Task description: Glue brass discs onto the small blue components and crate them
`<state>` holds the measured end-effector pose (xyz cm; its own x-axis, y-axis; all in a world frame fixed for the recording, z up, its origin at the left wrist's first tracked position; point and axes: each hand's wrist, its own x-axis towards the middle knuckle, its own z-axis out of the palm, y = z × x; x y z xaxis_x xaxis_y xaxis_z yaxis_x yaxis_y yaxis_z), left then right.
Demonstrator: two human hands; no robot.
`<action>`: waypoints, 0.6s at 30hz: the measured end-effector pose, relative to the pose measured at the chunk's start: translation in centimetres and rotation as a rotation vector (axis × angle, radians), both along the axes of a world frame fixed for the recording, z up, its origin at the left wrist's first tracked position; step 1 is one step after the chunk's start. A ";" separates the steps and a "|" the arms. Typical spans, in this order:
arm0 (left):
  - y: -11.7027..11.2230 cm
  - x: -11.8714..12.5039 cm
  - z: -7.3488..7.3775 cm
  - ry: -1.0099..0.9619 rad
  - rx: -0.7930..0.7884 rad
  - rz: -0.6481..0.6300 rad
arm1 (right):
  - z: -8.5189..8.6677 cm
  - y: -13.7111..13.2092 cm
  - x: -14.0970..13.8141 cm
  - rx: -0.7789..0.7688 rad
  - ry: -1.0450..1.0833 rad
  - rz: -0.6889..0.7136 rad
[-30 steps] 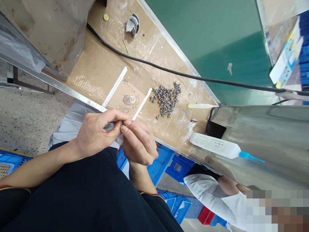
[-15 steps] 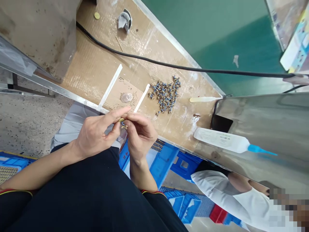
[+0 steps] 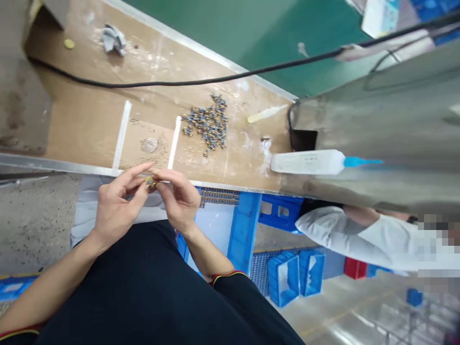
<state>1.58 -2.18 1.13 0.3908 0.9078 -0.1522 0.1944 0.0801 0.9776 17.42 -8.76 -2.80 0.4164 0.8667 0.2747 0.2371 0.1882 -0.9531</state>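
My left hand (image 3: 120, 203) and my right hand (image 3: 181, 201) meet over the table's front edge, fingers pinched together. Between their fingertips is a small brass-coloured part (image 3: 151, 183) with a yellowish round face, mostly covered by the fingers. Both hands touch it. Beyond them, on a cardboard patch between two white strips, lies a small clear round dish (image 3: 149, 144) with tiny thin bits scattered around it. Right of that patch is a loose pile of small brass-and-blue parts (image 3: 208, 123).
A black cable (image 3: 172, 84) crosses the table. To the right lie a white bottle with a blue nozzle (image 3: 309, 162) and a pale brush-like tool (image 3: 268, 113). Crumpled grey cloth (image 3: 113, 39) sits at the back left. A blue crate (image 3: 244, 230) stands below; a co-worker's white sleeve (image 3: 330, 235) is at right.
The camera view has turned, so the table appears shifted left. Both hands stay together on the small part, whose yellowish round face now shows more toward me.
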 end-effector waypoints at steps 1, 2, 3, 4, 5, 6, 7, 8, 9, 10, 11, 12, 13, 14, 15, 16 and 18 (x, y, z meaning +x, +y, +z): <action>0.0 0.2 0.0 -0.017 -0.043 -0.011 | -0.2 -0.1 0.2 0.021 -0.030 -0.002; 0.0 0.4 -0.1 -0.026 -0.074 -0.031 | -0.3 -0.3 0.3 0.044 -0.052 -0.002; -0.1 0.7 0.0 -0.026 -0.095 -0.058 | -0.4 -0.5 0.5 0.068 -0.064 -0.006; -0.3 0.9 0.0 -0.018 -0.108 -0.091 | -0.3 -0.8 0.7 0.092 -0.062 -0.019; -0.4 1.2 0.1 -0.009 -0.115 -0.129 | -0.2 -1.2 0.9 0.109 -0.047 -0.041; -0.5 1.5 0.1 -0.003 -0.121 -0.172 | 0.0 -1.7 1.1 0.118 -0.023 -0.066; -0.7 1.9 0.1 -0.003 -0.132 -0.220 | 0.2 -2.3 1.3 0.115 0.009 -0.090; -0.7 2.2 0.1 -0.011 -0.150 -0.272 | 0.4 -3.0 1.5 0.097 0.047 -0.106; -0.8 2.6 0.0 -0.025 -0.176 -0.329 | 0.4 -3.9 1.8 0.063 0.089 -0.122; -0.8 2.9 -0.1 -0.039 -0.209 -0.382 | 0.4 -4.9 2.2 0.023 0.134 -0.147; -0.8 3.3 -0.1 -0.048 -0.241 -0.425 | 0.1 -6.1 2.8 -0.019 0.178 -0.191; -0.8 3.6 -0.2 -0.051 -0.266 -0.456 | -0.4 -7.5 3.5 -0.060 0.216 -0.263; -0.7 3.8 -0.3 -0.049 -0.281 -0.474 | -1.3 -9.1 4.5 -0.108 0.244 -0.361; -0.5 3.9 -0.4 -0.040 -0.285 -0.478 | -2.4 -10.8 5.7 -0.172 0.259 -0.481; -0.4 4.0 -0.4 -0.027 -0.282 -0.470 | -3.9 -12.7 7.1 -0.247 0.266 -0.608; -0.2 4.0 -0.5 -0.014 -0.277 -0.458 | -5.5 -14.5 8.6 -0.342 0.267 -0.726; 0.0 3.9 -0.5 0.004 -0.270 -0.436 | -9.2 -18.0 11.9 -0.530 0.262 -0.875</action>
